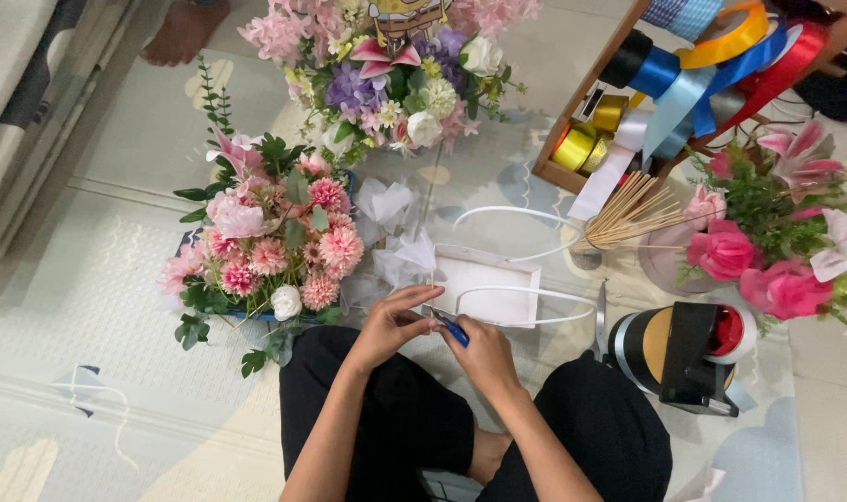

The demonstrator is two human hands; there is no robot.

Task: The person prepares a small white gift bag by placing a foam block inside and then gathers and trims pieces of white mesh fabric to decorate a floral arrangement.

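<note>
The person sits on the floor with both hands meeting just in front of the knees; the left hand point(391, 325) has its fingers curled and pressed together over a small item, the right hand point(484, 353) pinches a small blue-handled tool point(454, 330) between thumb and forefinger; whether it is scissors or a cutter cannot be told, as the working end is hidden between the hands.

The tool lies between the two hands, at the near edge of a white paper gift bag point(487, 284) lying flat on the floor mat point(98, 307). Judged from its size, the tool is light, rigid and probably sharp at the tip; the blue handle is the sound place to grip. The bag looks thin, easily creased, with slender looped cord handles point(526, 223) that could snag.

Surroundings are crowded; a pink flower arrangement point(275, 246) sits just left of the hands, with white tissue paper point(391, 232) between it and the bag; a taller mixed bouquet point(396, 65) stands beyond. To the right stand a bundle of wooden skewers point(633, 216), a rack of ribbon spools point(712, 65), a roll of tape in a black dispenser point(688, 351) and pink roses point(767, 256); another person's foot point(184, 33) shows at the top.
</note>
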